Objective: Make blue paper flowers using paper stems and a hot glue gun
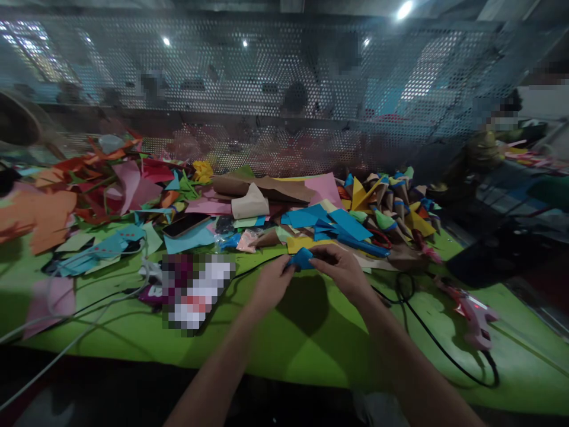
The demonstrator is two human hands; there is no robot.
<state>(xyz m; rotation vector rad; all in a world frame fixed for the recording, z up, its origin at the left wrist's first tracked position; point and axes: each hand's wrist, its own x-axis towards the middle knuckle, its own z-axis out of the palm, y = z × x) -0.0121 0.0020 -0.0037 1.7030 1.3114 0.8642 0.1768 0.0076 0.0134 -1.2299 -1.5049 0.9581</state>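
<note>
A small piece of blue paper (303,258), which looks folded, is held up between my two hands over the green table. My left hand (274,277) pinches its left edge between thumb and fingers. On the right side, the fingertips of my right hand (340,268) grip the same piece. Just beyond my hands lie a yellow paper strip (306,242) and several flat blue paper pieces (351,223). The underside of the held paper is hidden.
A pink glue gun (478,323) lies at the right with its black cord (438,339) looping over the green table (306,350). Coloured scraps (128,184) heap up at the left, paper cones (395,201) at the back right. A phone (186,225) and a perforated metal screen (249,71) stand beyond.
</note>
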